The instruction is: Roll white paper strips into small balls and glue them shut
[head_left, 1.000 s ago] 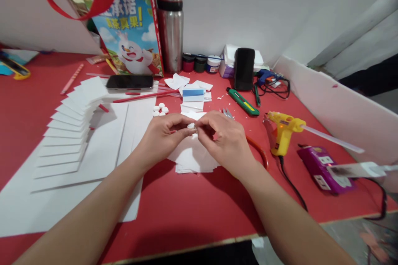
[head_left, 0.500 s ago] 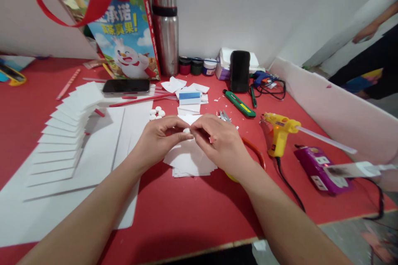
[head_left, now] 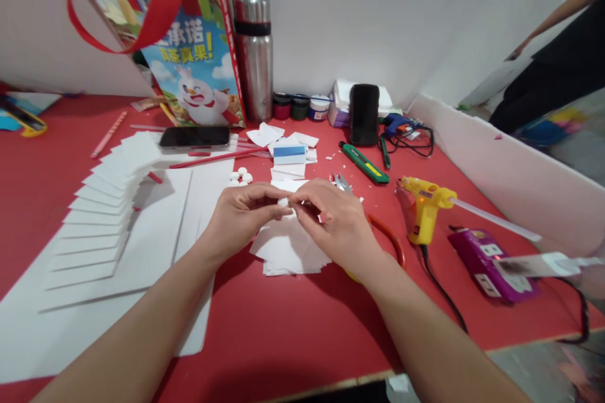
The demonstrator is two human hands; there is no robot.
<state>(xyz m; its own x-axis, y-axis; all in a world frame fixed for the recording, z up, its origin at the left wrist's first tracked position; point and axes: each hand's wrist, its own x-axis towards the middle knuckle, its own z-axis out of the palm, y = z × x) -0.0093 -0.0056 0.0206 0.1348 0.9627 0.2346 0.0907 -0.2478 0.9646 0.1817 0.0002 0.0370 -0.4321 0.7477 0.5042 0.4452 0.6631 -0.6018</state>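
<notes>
My left hand (head_left: 246,217) pinches a small white disc-like piece (head_left: 282,202) between thumb and forefinger. At its right side my right hand (head_left: 333,223) has its fingertips pressed together, close against the piece; what they hold is hidden. Both hands are above a stack of white paper pieces (head_left: 293,255). Several similar white discs (head_left: 242,172) lie in a small pile beyond my left hand. Scissors with an orange handle (head_left: 394,239) lie partly hidden under my right hand and forearm.
A fanned, step-like row of white cards (head_left: 94,217) stands on white board at left. Right of my hands lie a green cutter (head_left: 363,162), a yellow glue gun (head_left: 425,204) with its cord, and a purple box (head_left: 491,264). A steel flask (head_left: 255,69) stands behind. Someone's arm (head_left: 558,16) shows at far right.
The view has tilted slightly, so the table things sit a little lower. My hands keep their pinch around the white piece. At far right the other person's arm has shifted.
</notes>
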